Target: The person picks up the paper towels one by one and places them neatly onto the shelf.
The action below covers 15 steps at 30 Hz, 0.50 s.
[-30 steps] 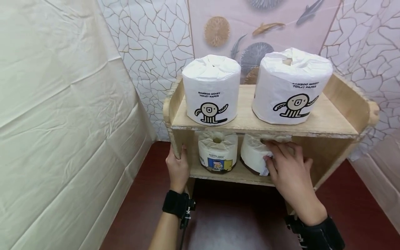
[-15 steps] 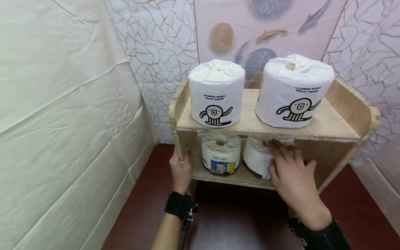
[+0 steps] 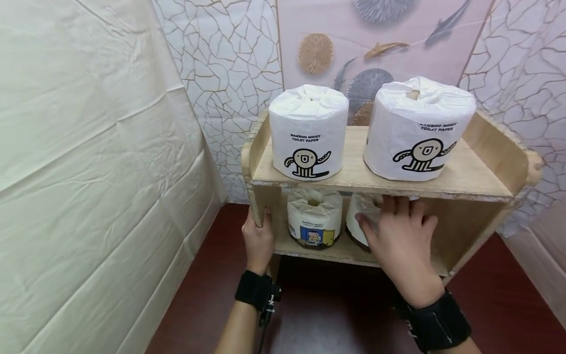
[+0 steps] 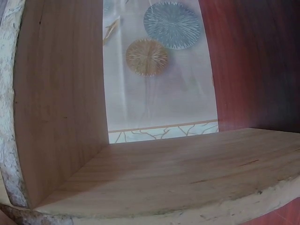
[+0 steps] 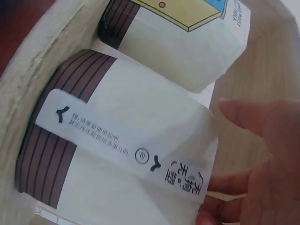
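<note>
My left hand (image 3: 258, 241) grips the front edge of the wooden shelf's (image 3: 261, 209) left side panel; the fingers behind it are hidden. My right hand (image 3: 403, 241) reaches under the upper board to the right-hand toilet roll (image 3: 359, 223) on the lower board. In the right wrist view this toilet roll (image 5: 136, 140) shows a white label and a brown striped base. Fingertips (image 5: 218, 185) touch its top edge, while the extended thumb (image 5: 234, 112) lies by the top near the neighbouring roll. That left-hand toilet roll (image 3: 315, 219) stands upright with a cartoon picture.
Two larger wrapped toilet rolls stand on the upper board, one at left (image 3: 308, 132) and one at right (image 3: 417, 130). The upper board's front edge (image 3: 353, 189) lies low over the lower rolls. A beige cloth wall (image 3: 97, 172) rises at left, above a dark red surface (image 3: 203, 295).
My right hand has shifted left over the lower right roll, its thumb spreading leftward across it and its fingers moving away from the core hole. The left hand keeps its grip on the panel.
</note>
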### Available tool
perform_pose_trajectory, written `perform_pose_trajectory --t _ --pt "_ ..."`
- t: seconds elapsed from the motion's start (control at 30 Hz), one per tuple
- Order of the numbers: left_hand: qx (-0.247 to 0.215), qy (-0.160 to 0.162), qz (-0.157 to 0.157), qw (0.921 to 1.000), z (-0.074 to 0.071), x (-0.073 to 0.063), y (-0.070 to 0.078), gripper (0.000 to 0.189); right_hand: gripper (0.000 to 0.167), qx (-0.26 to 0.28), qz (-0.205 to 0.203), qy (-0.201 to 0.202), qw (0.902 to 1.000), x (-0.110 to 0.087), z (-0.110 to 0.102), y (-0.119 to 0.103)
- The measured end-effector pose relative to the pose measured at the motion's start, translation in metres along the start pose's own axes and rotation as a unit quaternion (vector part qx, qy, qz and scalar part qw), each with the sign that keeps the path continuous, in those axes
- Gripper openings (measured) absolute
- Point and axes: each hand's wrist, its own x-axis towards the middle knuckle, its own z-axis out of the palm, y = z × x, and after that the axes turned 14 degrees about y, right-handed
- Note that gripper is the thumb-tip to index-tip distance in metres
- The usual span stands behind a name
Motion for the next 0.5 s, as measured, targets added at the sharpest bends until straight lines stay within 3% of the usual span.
perform_pose_trajectory --t 0.3,0.5 --pt "-0.001 0.007 0.013 0.9999 0.001 0.001 0.0 0.03 0.077 -0.021 -0.002 0.05 0.9985 0.007 0.01 -0.009" --pt "-0.005 0.005 0.017 0.9998 0.002 0.0 -0.002 0.027 0.077 -0.042 -0.037 0.119 0.9913 0.008 0.022 -0.013"
